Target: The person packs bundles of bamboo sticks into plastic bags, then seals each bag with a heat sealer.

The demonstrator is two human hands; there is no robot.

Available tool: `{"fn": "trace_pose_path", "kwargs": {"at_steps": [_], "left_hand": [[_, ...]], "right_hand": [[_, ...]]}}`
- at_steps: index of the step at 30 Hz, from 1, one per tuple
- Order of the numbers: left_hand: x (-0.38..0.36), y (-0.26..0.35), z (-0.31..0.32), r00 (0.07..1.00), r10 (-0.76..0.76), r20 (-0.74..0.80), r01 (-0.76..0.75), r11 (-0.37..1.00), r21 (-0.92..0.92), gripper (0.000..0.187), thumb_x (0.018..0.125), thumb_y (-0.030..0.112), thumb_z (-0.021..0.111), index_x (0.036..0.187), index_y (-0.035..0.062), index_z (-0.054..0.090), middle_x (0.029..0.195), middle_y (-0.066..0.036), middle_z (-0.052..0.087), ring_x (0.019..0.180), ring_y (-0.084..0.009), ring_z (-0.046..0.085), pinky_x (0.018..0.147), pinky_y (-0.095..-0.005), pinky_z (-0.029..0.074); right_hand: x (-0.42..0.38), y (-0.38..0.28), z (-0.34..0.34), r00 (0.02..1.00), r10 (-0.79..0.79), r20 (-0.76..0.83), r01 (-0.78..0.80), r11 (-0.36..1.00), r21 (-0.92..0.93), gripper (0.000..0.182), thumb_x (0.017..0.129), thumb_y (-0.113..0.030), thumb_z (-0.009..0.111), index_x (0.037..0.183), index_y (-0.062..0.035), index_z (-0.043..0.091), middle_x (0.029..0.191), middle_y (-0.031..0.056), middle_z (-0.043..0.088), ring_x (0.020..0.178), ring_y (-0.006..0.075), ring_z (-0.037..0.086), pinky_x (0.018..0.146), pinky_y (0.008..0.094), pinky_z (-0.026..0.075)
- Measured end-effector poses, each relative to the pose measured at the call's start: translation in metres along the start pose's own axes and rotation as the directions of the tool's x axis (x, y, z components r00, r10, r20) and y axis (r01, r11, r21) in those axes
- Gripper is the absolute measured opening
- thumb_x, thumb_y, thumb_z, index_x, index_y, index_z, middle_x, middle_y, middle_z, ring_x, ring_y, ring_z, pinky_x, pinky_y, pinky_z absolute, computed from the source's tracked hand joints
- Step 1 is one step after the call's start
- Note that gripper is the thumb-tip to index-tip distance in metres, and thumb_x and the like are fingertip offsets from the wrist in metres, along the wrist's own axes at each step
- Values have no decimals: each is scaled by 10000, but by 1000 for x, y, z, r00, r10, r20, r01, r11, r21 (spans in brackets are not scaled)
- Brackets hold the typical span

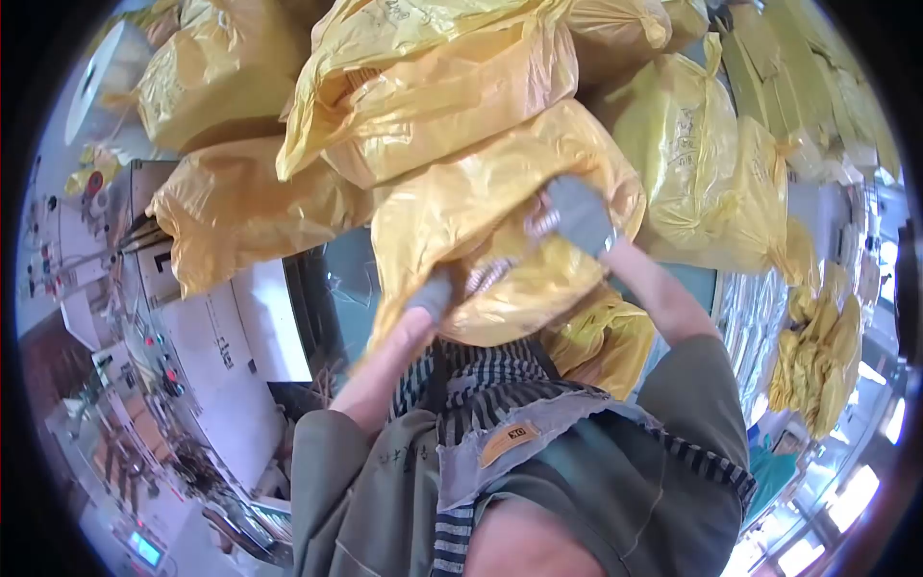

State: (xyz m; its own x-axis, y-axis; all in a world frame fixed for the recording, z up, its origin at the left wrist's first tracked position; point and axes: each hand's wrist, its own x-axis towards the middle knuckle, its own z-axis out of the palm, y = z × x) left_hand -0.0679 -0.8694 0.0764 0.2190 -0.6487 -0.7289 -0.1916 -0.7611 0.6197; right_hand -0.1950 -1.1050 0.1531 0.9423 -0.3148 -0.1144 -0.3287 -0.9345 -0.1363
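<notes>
An open yellow plastic bag [461, 202] lies in front of me, its mouth facing my body. My left hand [435, 294], in a grey glove, is closed on the left edge of the mouth, its fingertips partly hidden by the plastic. Over the opening, my right hand [582, 213], also gloved in grey, has its fingers curled round a small pink-and-white striped bundle [542, 224] whose kind I cannot make out. A similar striped bundle [488, 276] shows inside the bag between my hands.
Several full yellow bags are piled behind and beside this one, among them a large bag [433, 106] and a tied bag [678, 144]. A crumpled yellow bag [601, 341] lies near my waist. White machine panels [207, 375] stand on the left.
</notes>
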Motion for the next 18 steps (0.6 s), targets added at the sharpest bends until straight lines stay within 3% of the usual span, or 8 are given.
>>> {"fn": "trace_pose_path", "kwargs": {"at_steps": [1,2,4,9,12,14,15,18], "left_hand": [[-6,-9,-16,999,-44,31,47,994,-99,440,933,320,318,1229,5,398,1184,-182,476,1021,-250,514,906,-326,397],[-8,-16,-21,996,-76,-54,56,948,-313,425,931,336,323,1178,10,442,1115,-170,510,965,-242,538,852,-326,421],[-14,-28,-33,964,-140,-224,-54,726,-686,425,929,369,335,1075,21,530,977,-145,578,852,-225,584,746,-325,468],[-38,75,11,741,254,-622,-470,857,-210,392,882,269,436,629,-11,544,683,-177,602,636,-344,585,609,-390,447],[-8,100,27,828,521,-207,-520,852,64,366,869,289,423,778,-13,608,845,-196,619,771,-352,596,706,-378,465],[-9,47,47,910,250,332,-379,826,418,388,860,320,421,892,1,640,965,-200,615,896,-342,595,797,-369,456],[-59,45,28,965,-28,262,-64,941,334,418,901,342,339,1043,67,620,1033,-204,595,1021,-342,551,902,-379,405],[-50,-18,51,917,83,390,-206,936,285,413,881,325,392,1179,79,536,1086,-172,588,1044,-334,538,981,-349,349]], "right_hand": [[23,5,-12,949,98,301,-12,962,-274,240,810,-257,503,905,-75,628,826,123,631,761,287,612,646,386,472],[25,27,18,985,53,165,43,848,-528,227,797,-211,496,922,-69,622,797,133,628,752,280,615,664,372,483],[54,44,40,953,-193,-234,118,947,-300,258,780,-242,490,911,-58,614,706,143,614,670,273,612,601,395,480],[-20,-4,20,933,1,359,26,997,-69,379,819,-387,466,908,-62,641,843,168,637,785,323,615,710,424,472],[-58,-34,-34,630,-62,774,32,998,54,376,815,-369,471,874,-42,648,834,193,629,799,342,608,737,426,466],[-84,-16,-53,422,-183,888,63,983,172,368,817,-345,457,865,-37,652,853,198,628,819,351,604,754,428,462],[-83,-7,-65,449,-101,888,-34,991,131,355,810,-295,434,875,-22,652,871,203,626,827,352,604,765,420,462],[-32,-18,-71,464,144,874,-184,981,-64,319,794,-261,460,810,-12,660,792,204,628,749,348,618,722,417,477]]}}
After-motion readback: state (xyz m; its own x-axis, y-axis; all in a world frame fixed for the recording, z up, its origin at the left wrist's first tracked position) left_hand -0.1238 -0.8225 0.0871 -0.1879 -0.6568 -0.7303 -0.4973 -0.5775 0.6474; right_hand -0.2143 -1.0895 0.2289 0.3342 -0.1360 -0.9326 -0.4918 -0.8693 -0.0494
